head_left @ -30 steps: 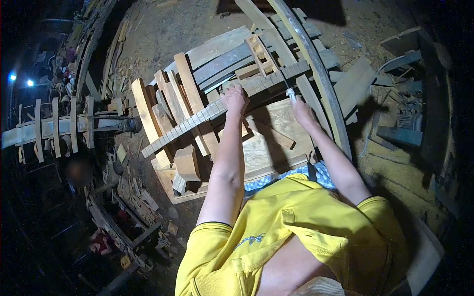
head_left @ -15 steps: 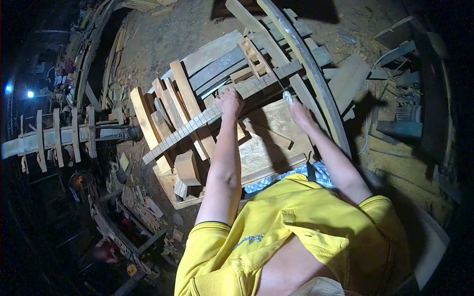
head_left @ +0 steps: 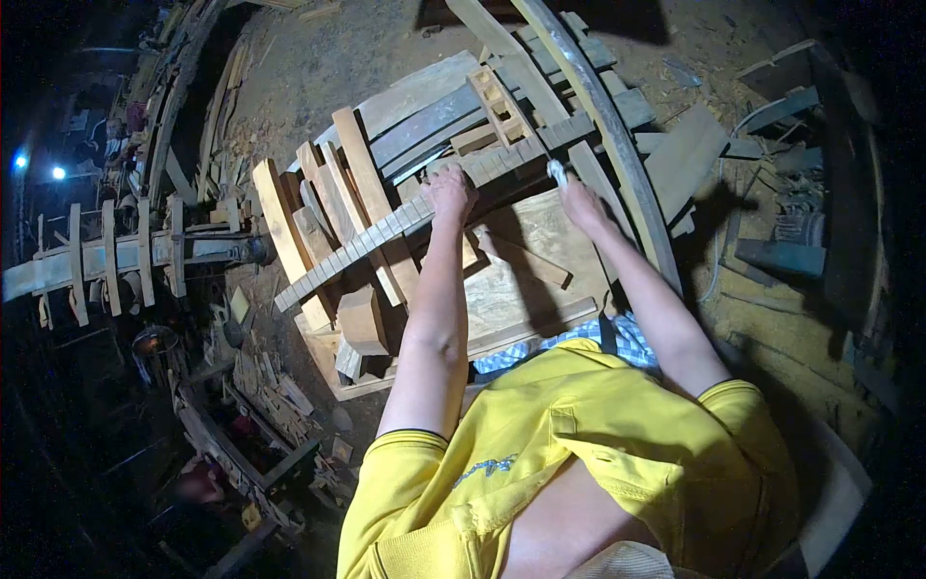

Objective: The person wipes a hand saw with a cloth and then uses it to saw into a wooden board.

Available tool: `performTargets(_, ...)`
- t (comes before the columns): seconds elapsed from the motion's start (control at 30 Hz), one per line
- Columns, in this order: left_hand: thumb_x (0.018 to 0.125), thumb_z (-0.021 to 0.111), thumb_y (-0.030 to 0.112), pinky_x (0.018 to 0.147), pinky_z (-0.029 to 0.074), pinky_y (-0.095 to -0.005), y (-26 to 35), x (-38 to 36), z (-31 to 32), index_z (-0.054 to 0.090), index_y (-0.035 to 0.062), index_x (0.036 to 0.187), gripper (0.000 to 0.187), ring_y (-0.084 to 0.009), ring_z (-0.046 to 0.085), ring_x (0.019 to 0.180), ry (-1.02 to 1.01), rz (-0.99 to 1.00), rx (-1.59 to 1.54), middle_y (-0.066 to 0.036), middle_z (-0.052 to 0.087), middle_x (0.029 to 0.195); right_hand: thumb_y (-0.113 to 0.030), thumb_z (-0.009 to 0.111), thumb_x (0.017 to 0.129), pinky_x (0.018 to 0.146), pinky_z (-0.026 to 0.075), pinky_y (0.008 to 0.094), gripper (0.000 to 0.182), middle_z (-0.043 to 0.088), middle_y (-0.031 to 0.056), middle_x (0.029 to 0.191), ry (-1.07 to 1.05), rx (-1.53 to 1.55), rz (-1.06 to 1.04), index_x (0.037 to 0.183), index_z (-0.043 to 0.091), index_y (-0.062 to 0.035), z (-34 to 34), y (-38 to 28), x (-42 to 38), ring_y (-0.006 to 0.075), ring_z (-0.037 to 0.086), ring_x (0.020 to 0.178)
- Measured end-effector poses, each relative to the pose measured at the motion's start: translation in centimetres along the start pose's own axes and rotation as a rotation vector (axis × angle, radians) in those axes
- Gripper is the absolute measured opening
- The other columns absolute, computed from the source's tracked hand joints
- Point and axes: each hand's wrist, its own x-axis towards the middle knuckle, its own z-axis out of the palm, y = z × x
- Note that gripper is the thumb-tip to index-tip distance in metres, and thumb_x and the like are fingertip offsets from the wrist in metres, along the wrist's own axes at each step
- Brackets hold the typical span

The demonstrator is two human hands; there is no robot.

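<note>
A long wooden strip (head_left: 378, 234), crossed by many evenly spaced cut lines, lies slantwise over the workbench. My left hand (head_left: 449, 196) grips the strip near its middle, fingers curled over the far edge. To the right, my right hand (head_left: 582, 205) is closed round the pale handle of a thin-bladed saw (head_left: 557, 172). Its narrow dark blade reaches away from me to the strip's right part; the exact contact is too small to make out. Behind the strip, near the blade, sits a wooden frame with square compartments (head_left: 500, 106).
Several boards (head_left: 359, 164) lie under the strip on the left, with a wooden block (head_left: 362, 321) in front of them. A long curved beam (head_left: 617, 125) passes close to my right hand. The bench board (head_left: 531, 265) is nearest my body. A person (head_left: 201, 482) is at lower left.
My right hand has moved away from my body and slightly left, taking the saw handle closer to the strip. My left hand keeps its place on the strip.
</note>
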Motion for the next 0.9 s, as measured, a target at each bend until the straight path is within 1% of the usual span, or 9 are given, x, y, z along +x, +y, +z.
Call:
performTargets(0.03, 0.059, 0.066, 0.021, 0.074, 0.04, -0.0477, 0.0, 0.1, 0.1, 0.052, 0.0085, 0.094, 0.039, -0.0318, 0.051, 0.095, -0.002, 0.002, 0.004, -0.013, 0.054, 0.097, -0.025, 0.037, 0.086, 0.078, 0.04, 0.0512, 0.029, 0.056, 0.0263, 0.095, -0.039, 0.024, 0.013, 0.102, 0.046, -0.0029, -0.6, -0.9, 0.9, 0.0428, 0.051, 0.092)
performTargets(0.13, 0.059, 0.069, 0.023, 0.074, 0.04, -0.0469, -0.2, 0.1, 0.0, 0.052, 0.0094, 0.094, 0.041, -0.0313, 0.051, 0.096, 0.024, 0.008, 0.008, -0.013, 0.054, 0.097, -0.025, 0.038, 0.086, 0.078, 0.04, 0.0512, 0.029, 0.056, 0.0259, 0.094, -0.015, 0.061, 0.025, 0.102, 0.045, -0.0032, -0.7, -2.5, 2.4, 0.0428, 0.052, 0.092)
performTargets(0.2, 0.059, 0.07, 0.027, 0.081, 0.038, -0.0448, 0.1, 0.3, -0.2, 0.052, 0.0114, 0.101, 0.048, -0.0264, 0.05, 0.1, -0.085, -0.038, 0.028, -0.008, 0.053, 0.103, -0.026, 0.038, 0.086, 0.078, 0.04, 0.0516, 0.029, 0.055, 0.0261, 0.096, -0.036, 0.093, 0.031, 0.102, 0.046, -0.0033, -0.9, -2.1, 1.7, 0.043, 0.051, 0.092)
performTargets(0.27, 0.059, 0.07, 0.026, 0.082, 0.037, -0.0448, 0.3, 0.3, -0.3, 0.052, 0.0115, 0.102, 0.049, -0.0264, 0.05, 0.1, -0.076, -0.057, 0.059, -0.008, 0.053, 0.104, -0.026, 0.038, 0.086, 0.079, 0.039, 0.0517, 0.029, 0.055, 0.026, 0.097, -0.004, 0.083, 0.086, 0.102, 0.046, -0.0031, -0.1, -1.2, 0.7, 0.0432, 0.051, 0.093)
performTargets(0.33, 0.059, 0.07, 0.026, 0.082, 0.037, -0.0448, 0.3, 0.3, -0.3, 0.052, 0.0116, 0.104, 0.051, -0.0264, 0.05, 0.101, -0.072, -0.075, 0.08, -0.007, 0.053, 0.105, -0.026, 0.037, 0.086, 0.08, 0.038, 0.0518, 0.029, 0.054, 0.0262, 0.098, -0.034, 0.041, 0.033, 0.102, 0.046, -0.0026, -0.4, -0.7, -0.5, 0.0433, 0.05, 0.094)
performTargets(0.6, 0.063, 0.064, 0.022, 0.08, 0.038, -0.0452, 0.6, 0.0, -1.1, 0.055, 0.0097, 0.1, 0.04, -0.0261, 0.051, 0.099, -0.101, -0.056, 0.046, -0.009, 0.054, 0.104, -0.023, 0.039, 0.086, 0.074, 0.04, 0.0518, 0.026, 0.056, 0.0276, 0.088, 0.008, 0.073, -0.033, 0.103, 0.045, -0.0042, -0.6, -2.0, 2.4, 0.044, 0.052, 0.089)
performTargets(0.73, 0.064, 0.063, 0.021, 0.079, 0.038, -0.0454, 0.6, -0.1, -1.0, 0.056, 0.0096, 0.098, 0.037, -0.0261, 0.051, 0.097, -0.068, -0.077, 0.033, -0.009, 0.054, 0.102, -0.023, 0.04, 0.085, 0.074, 0.04, 0.0523, 0.025, 0.056, 0.0275, 0.087, 0.007, 0.096, 0.001, 0.102, 0.045, -0.0044, 0.1, -1.3, 0.3, 0.044, 0.052, 0.089)
performTargets(0.83, 0.064, 0.063, 0.023, 0.078, 0.038, -0.045, 0.7, -0.3, -0.9, 0.056, 0.0095, 0.095, 0.035, -0.0263, 0.051, 0.095, -0.024, -0.058, 0.052, -0.009, 0.054, 0.098, -0.026, 0.039, 0.087, 0.076, 0.04, 0.0512, 0.028, 0.056, 0.0259, 0.092, -0.047, 0.021, 0.067, 0.105, 0.043, -0.0062, 0.0, 0.1, -1.9, 0.0435, 0.051, 0.09)
performTargets(0.9, 0.064, 0.064, 0.024, 0.078, 0.038, -0.0449, 0.4, 0.2, -0.2, 0.056, 0.0098, 0.096, 0.036, -0.0263, 0.051, 0.096, -0.031, -0.073, 0.057, -0.009, 0.054, 0.098, -0.021, 0.042, 0.084, 0.073, 0.041, 0.0521, 0.024, 0.056, 0.0274, 0.086, -0.039, 0.025, 0.023, 0.103, 0.044, -0.0049, 0.0, 0.3, -2.4, 0.0444, 0.053, 0.087)
